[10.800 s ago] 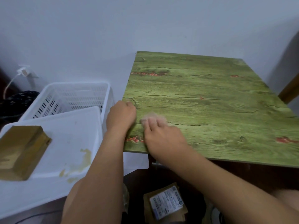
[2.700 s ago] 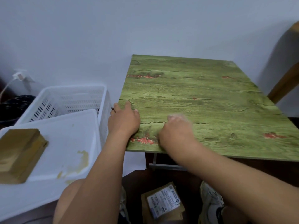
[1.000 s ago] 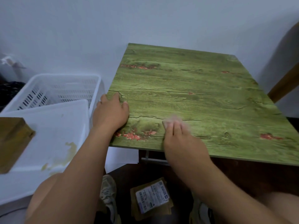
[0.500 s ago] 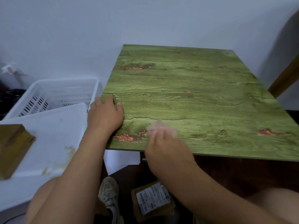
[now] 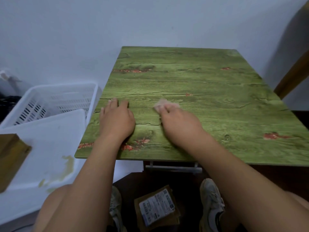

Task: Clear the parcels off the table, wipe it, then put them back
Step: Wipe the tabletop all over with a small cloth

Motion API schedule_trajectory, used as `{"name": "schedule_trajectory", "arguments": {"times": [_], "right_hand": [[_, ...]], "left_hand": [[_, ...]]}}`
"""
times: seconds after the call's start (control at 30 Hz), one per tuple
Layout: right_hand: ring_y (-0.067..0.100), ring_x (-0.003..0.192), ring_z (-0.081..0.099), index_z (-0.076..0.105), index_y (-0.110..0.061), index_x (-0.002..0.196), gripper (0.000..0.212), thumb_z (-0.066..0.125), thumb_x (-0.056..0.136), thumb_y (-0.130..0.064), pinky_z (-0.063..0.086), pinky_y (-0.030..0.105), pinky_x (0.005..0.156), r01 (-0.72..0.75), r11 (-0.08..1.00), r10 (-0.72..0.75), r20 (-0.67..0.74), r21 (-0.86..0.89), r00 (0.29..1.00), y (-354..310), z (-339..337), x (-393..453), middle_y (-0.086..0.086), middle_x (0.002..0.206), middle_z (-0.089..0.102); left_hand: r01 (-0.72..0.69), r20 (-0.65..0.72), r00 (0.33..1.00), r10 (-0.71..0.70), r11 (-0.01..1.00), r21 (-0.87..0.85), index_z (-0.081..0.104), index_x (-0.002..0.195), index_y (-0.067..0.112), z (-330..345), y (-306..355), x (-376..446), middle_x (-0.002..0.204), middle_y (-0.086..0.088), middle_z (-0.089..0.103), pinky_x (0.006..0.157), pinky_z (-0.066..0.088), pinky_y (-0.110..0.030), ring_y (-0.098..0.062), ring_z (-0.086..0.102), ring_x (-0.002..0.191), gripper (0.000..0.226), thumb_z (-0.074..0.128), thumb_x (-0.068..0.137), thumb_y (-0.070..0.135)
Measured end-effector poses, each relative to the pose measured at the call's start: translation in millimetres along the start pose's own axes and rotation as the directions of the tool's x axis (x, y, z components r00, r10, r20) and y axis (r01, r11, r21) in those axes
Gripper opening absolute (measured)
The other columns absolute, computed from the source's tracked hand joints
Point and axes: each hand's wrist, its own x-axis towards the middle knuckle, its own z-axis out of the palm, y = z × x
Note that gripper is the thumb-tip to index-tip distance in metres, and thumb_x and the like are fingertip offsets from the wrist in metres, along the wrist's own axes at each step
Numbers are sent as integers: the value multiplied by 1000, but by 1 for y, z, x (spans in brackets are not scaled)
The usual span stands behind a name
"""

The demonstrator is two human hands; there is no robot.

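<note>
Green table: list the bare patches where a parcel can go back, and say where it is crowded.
On the green table, free patches: the far half by the wall, and the right side beyond the right hand. The near-left corner is crowded: the left hand rests flat there, and the right hand presses a cloth.

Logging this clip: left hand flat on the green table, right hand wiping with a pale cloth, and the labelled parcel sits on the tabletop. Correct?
Not quite. The head view shows the labelled parcel on the floor below the table, between the shoes. The rest holds.
</note>
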Motion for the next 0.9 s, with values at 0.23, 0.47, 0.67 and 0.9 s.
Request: {"name": "schedule_trajectory", "arguments": {"times": [0.23,0.47,0.67,0.9], "right_hand": [[20,106,56,48,-20,136,47,42,94,0,49,28,69,174,981,-171,-42,82,984,-6,1,18,3,131,52],[33,147,13,13,-10,154,57,28,102,-30,20,47,116,73,993,-86,135,95,987,2,12,25,16,160,14],[30,149,-9,-1,-19,156,81,12,94,-70,4,44,116,-119,981,105,102,151,989,20,13,31,10,162,-6],[26,149,-10,-1,-27,155,81,10,90,-74,6,46,115,-76,973,56,96,217,994,28,16,28,3,162,-8]], "left_hand": [[-30,-15,999,30,999,18,42,142,15,3,0,1,150,-15,37,114,23,-51,-33,30,139,45,33,99,25],[-65,-34,997,66,998,17,43,140,14,5,0,-3,148,-15,39,115,23,-49,-32,30,139,44,32,100,26],[-66,-28,997,65,997,-27,39,144,15,4,0,-6,155,-13,30,119,19,-46,-31,22,145,45,32,101,27],[-76,-18,997,75,996,-44,40,144,16,2,-2,-7,156,-12,30,119,19,-44,-30,22,145,46,32,101,29]]}}
